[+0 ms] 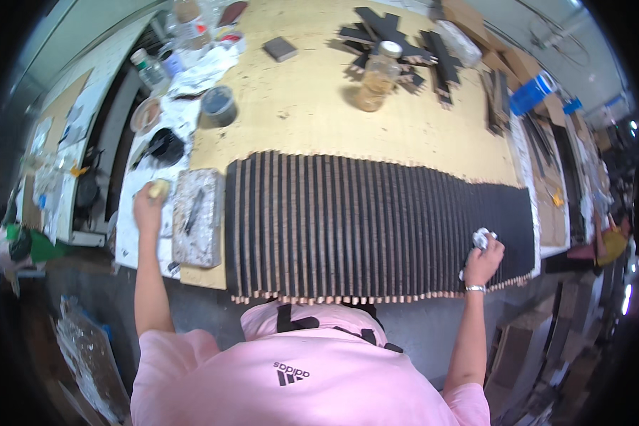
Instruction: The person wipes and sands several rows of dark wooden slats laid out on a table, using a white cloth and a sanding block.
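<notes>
A long row of dark strips [355,227] with pale, wood-coloured ends lies side by side across the near part of the table. Toward its right end, my right hand [483,264] is closed on a crumpled white cloth [483,238] and rests on the strips. Far to the left, my left hand [148,209] pinches a small yellowish sponge [159,189] over the white-covered table edge. Between that hand and the strips sits a stained, light-coloured slab [207,243] with a thin dark tool [194,211] on it. A black-stained pot [167,147] stands just beyond my left hand.
A clear tub of dark stuff [219,106] and a jar of amber liquid [379,79] stand farther back on the yellow tabletop [291,113]. Behind the jar lie piled dark strips [387,35]. A blue bottle [532,94] is at the right, a grey block [280,49] far off.
</notes>
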Tool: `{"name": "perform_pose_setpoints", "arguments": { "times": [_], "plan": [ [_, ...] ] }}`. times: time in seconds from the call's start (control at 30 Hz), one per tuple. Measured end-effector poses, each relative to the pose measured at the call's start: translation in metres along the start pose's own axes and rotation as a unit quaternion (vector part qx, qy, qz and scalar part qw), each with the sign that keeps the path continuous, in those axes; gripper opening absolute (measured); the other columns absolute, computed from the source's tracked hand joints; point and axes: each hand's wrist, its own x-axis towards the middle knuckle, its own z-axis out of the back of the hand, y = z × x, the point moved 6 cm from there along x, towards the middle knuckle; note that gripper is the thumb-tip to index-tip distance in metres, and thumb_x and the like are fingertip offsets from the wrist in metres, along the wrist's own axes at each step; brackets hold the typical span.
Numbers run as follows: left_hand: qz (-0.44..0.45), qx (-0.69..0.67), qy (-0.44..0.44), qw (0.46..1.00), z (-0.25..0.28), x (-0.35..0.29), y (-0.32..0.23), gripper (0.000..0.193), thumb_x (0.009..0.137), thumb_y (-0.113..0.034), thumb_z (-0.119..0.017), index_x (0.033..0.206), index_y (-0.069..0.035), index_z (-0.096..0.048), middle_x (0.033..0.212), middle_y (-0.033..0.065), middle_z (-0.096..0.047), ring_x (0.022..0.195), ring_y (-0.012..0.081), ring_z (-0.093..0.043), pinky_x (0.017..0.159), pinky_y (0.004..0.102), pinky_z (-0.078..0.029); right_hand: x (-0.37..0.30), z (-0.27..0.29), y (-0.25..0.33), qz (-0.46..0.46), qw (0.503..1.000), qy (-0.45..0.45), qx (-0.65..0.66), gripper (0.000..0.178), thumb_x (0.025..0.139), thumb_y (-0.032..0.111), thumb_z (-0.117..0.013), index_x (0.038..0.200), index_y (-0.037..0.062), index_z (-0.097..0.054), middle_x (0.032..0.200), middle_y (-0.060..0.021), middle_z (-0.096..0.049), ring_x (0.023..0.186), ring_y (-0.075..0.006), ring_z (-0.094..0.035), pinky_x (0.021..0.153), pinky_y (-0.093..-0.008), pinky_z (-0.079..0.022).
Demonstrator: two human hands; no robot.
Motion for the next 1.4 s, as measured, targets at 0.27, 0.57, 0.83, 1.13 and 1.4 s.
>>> {"name": "perform_pose_setpoints", "arguments": {
  "times": [0.27, 0.57, 0.83, 1.13, 1.4],
  "plan": [
    [-0.248, -0.328, 0.123, 0.903, 0.007, -0.037, -0.291, 0.045, 0.084, 0.0, -0.066, 0.129, -0.005, -0.06, 0.125, 0.012, -0.061, 0.119, 0.0248, -0.059, 0.103, 0.0366, -0.047, -0.003, 0.01, 0.004, -0.027, 0.999, -0.003, -0.032, 0.04, 0.076, 0.006, -0.058, 0.116, 0.0072, -0.065, 0.109, -0.0163, -0.056, 0.101, -0.037, -0.056, 0.085, -0.0486, -0.048],
    [-0.474, -0.332, 0.324, 0.748, -0.112, -0.112, -0.514, 0.047, 0.082, 0.016, -0.049, 0.122, -0.005, -0.063, 0.133, 0.0141, -0.056, 0.121, 0.0281, -0.058, 0.104, 0.0373, -0.049, 0.0, 0.009, 0.014, -0.039, 0.998, 0.023, -0.046, 0.04, 0.077, 0.012, -0.06, 0.117, 0.0081, -0.064, 0.115, -0.0166, -0.054, 0.104, -0.0366, -0.055, 0.085, -0.0481, -0.049],
    [-0.487, -0.224, 0.408, 0.739, -0.172, -0.125, -0.575, 0.047, 0.075, 0.021, -0.054, 0.114, -0.003, -0.063, 0.13, 0.0111, -0.057, 0.118, 0.0277, -0.059, 0.099, 0.0329, -0.053, 0.001, 0.015, 0.016, -0.059, 0.997, 0.02, -0.034, 0.04, 0.076, 0.007, -0.059, 0.116, 0.0094, -0.061, 0.114, -0.0155, -0.053, 0.102, -0.0363, -0.054, 0.086, -0.0482, -0.048],
    [-0.44, -0.244, 0.415, 0.758, -0.185, -0.108, -0.575, 0.042, 0.079, 0.017, -0.047, 0.111, -0.003, -0.065, 0.128, 0.0109, -0.059, 0.119, 0.0272, -0.059, 0.097, 0.0344, -0.051, 0.001, 0.013, 0.016, -0.059, 0.997, 0.033, -0.032, 0.042, 0.076, 0.011, -0.06, 0.118, 0.0076, -0.063, 0.112, -0.0158, -0.053, 0.103, -0.0345, -0.053, 0.088, -0.0464, -0.047],
    [-0.454, -0.253, 0.394, 0.758, -0.184, -0.117, -0.59, 0.041, 0.076, 0.017, -0.054, 0.109, -0.004, -0.066, 0.122, 0.0082, -0.062, 0.114, 0.0277, -0.06, 0.097, 0.0365, -0.051, 0.002, 0.011, 0.02, -0.058, 0.997, 0.046, -0.036, 0.043, 0.076, 0.012, -0.059, 0.119, 0.0077, -0.062, 0.112, -0.0162, -0.053, 0.102, -0.0343, -0.052, 0.088, -0.0463, -0.046]
  ]
}}
